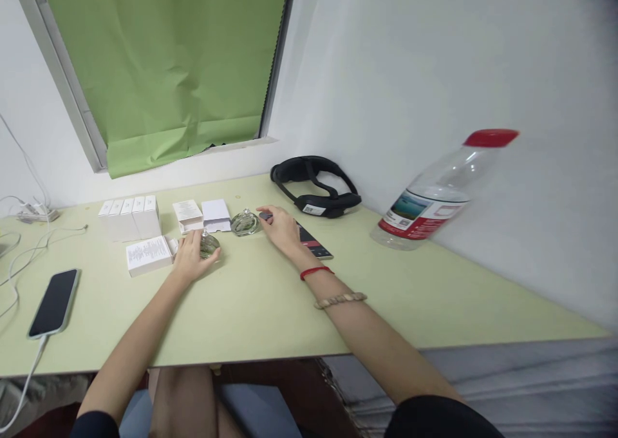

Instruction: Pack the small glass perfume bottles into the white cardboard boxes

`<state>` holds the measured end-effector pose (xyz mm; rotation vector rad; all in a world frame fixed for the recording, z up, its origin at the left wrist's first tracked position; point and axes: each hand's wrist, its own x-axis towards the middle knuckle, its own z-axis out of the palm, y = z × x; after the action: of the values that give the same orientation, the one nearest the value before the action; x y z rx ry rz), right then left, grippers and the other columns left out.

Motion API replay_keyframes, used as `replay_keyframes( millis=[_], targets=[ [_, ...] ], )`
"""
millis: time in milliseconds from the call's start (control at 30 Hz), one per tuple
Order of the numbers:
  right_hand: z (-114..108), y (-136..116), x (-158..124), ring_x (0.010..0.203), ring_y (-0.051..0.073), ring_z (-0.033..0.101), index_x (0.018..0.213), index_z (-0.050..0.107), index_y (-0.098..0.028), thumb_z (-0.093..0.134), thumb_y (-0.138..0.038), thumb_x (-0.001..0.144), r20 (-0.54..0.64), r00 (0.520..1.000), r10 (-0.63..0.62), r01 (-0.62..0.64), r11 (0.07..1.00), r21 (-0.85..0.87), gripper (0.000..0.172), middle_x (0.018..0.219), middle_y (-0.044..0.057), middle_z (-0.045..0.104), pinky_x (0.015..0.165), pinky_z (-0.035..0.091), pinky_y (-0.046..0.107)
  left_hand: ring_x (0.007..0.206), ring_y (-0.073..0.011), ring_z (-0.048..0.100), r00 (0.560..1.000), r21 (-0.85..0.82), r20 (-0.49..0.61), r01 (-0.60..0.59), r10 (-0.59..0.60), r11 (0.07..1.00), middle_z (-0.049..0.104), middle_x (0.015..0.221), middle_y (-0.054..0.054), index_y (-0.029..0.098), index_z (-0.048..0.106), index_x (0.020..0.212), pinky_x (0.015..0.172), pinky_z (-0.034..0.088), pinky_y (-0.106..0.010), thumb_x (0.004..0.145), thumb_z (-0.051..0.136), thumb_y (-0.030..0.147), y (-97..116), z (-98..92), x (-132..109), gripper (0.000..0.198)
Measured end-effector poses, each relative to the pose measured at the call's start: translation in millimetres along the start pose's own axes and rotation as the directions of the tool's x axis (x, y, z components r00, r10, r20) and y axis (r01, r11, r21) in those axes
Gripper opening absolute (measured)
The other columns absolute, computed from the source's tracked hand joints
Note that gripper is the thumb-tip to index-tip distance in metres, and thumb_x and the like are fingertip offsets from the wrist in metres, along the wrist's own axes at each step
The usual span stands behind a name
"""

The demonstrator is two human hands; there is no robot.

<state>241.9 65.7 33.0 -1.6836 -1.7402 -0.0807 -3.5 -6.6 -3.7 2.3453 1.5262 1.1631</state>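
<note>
My left hand (190, 259) is curled around a small round clear-glass bottle (209, 246) resting on the table, thumb on its near side. Just behind it, a second clear-glass bottle (245, 223) stands by itself. My right hand (281, 229) is to the right of that second bottle, with thumb and finger closed together at a small dark piece. Whether this is a loose item or the end of the dark phone (311, 239) under my hand, I cannot tell. Beside my left hand lies a white printed box (149, 256) with its end flap out.
Two white boxes (188, 215) sit behind the bottles, and a row of white boxes (130, 219) stands at left. A black headset (316, 187) lies by the wall. A red-capped plastic bottle (420, 212) stands right. A phone (54, 303) with a cable lies front left.
</note>
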Motion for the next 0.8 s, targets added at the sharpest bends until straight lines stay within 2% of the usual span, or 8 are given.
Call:
replay_keyframes(
  millis=[133, 233, 400, 500, 567, 733, 800],
  targets=[
    [3, 5, 1, 0.069, 0.016, 0.059, 0.107, 0.065, -0.015, 0.054, -0.008, 0.072, 0.031, 1.0, -0.001, 0.0, 1.0, 0.02, 0.037, 0.097, 0.008, 0.067, 0.073, 0.047, 0.031, 0.103, -0.0266, 0.053, 1.0, 0.002, 0.016, 0.01, -0.01, 1.0, 0.055, 0.109, -0.011, 0.017, 0.041, 0.115, 0.091, 0.04, -0.041, 0.086, 0.052, 0.044, 2, -1.5, 0, 0.042],
    [5, 8, 0, 0.066, 0.015, 0.059, 0.106, 0.065, -0.014, 0.053, -0.008, 0.071, 0.014, 1.0, -0.019, 0.018, 0.998, 0.066, 0.037, 0.099, 0.009, 0.063, 0.074, 0.048, 0.032, 0.101, -0.0263, 0.053, 0.999, -0.002, 0.034, 0.025, -0.025, 1.0, 0.055, 0.108, -0.011, 0.016, 0.042, 0.115, 0.09, 0.04, -0.041, 0.086, 0.053, 0.045, 4, -2.2, -1, 0.042],
    [4, 4, 0, 0.074, 0.02, 0.059, 0.106, 0.064, -0.014, 0.051, -0.024, 0.08, -0.137, 0.991, -0.013, 0.026, 0.995, 0.093, 0.031, 0.102, 0.013, 0.056, 0.082, 0.048, 0.039, 0.099, -0.0259, 0.052, 0.999, -0.005, 0.03, 0.027, -0.027, 1.0, 0.055, 0.108, -0.011, 0.017, 0.043, 0.112, 0.091, 0.04, -0.041, 0.086, 0.053, 0.046, 3, -0.5, -1, 0.041],
    [2, 0, 3, 0.083, 0.022, 0.059, 0.109, 0.061, -0.013, 0.055, -0.029, 0.078, -0.257, 0.966, -0.009, 0.051, 0.986, 0.16, 0.036, 0.1, 0.013, 0.057, 0.087, 0.047, 0.041, 0.098, -0.0256, 0.052, 0.999, -0.009, 0.023, 0.024, -0.024, 1.0, 0.056, 0.108, -0.011, 0.017, 0.043, 0.112, 0.09, 0.04, -0.041, 0.086, 0.053, 0.046, 2, 0.3, -1, 0.041],
    [1, -2, 4, 0.085, 0.022, 0.059, 0.103, 0.063, -0.013, 0.058, -0.03, 0.075, -0.301, 0.953, -0.023, 0.09, 0.973, 0.211, 0.033, 0.097, 0.011, 0.058, 0.087, 0.047, 0.039, 0.099, -0.0257, 0.052, 1.0, -0.014, 0.021, 0.018, -0.018, 1.0, 0.056, 0.108, -0.011, 0.016, 0.043, 0.114, 0.091, 0.04, -0.041, 0.086, 0.053, 0.045, 1, 0.2, 0, 0.041],
    [1, -1, 6, 0.095, 0.025, 0.058, 0.087, 0.064, -0.014, 0.063, -0.03, 0.069, -0.321, 0.947, -0.004, 0.093, 0.961, 0.262, 0.024, 0.098, 0.013, 0.061, 0.083, 0.049, 0.038, 0.102, -0.0259, 0.053, 0.999, -0.025, 0.028, 0.021, -0.02, 0.999, 0.056, 0.109, -0.011, 0.016, 0.043, 0.115, 0.092, 0.039, -0.04, 0.085, 0.055, 0.044, 2, -1.0, 0, 0.042],
    [1, 0, 6, 0.088, 0.023, 0.06, 0.088, 0.062, -0.013, 0.064, -0.031, 0.07, -0.281, 0.96, 0.02, 0.07, 0.949, 0.307, 0.026, 0.093, 0.012, 0.063, 0.081, 0.05, 0.038, 0.102, -0.0259, 0.053, 0.999, -0.024, 0.027, 0.025, -0.025, 0.999, 0.056, 0.108, -0.011, 0.016, 0.043, 0.114, 0.091, 0.039, -0.04, 0.085, 0.055, 0.044, 2, -1.0, -1, 0.042]
  ],
)
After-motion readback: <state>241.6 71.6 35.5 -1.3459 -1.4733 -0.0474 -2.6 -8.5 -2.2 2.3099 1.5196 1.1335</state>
